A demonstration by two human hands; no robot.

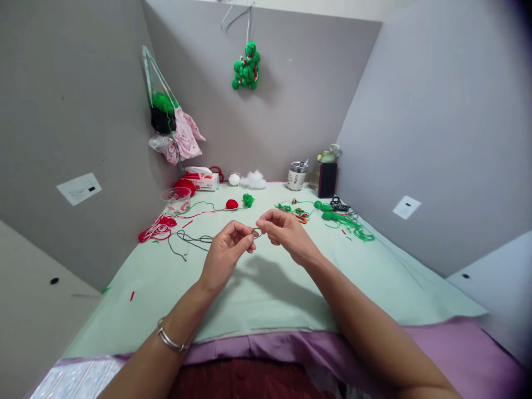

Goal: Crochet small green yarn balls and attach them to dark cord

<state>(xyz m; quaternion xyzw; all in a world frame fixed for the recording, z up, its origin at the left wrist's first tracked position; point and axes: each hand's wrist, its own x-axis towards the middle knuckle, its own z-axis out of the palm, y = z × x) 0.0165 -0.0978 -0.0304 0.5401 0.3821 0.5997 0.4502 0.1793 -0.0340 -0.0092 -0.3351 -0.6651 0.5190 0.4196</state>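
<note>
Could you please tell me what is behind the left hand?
Dark cord on the pale green cloth disappears behind the left hand; what it covers cannot be seen.

one head cam, close above near side of table (374, 288), facing fwd & down, back wall (303, 111) opp.

Dark cord (198, 240) obstructs the left; tablecloth (399, 277) rightward allows passage.

Fingers (246, 242) hide part of the dark cord (203, 239).
</note>
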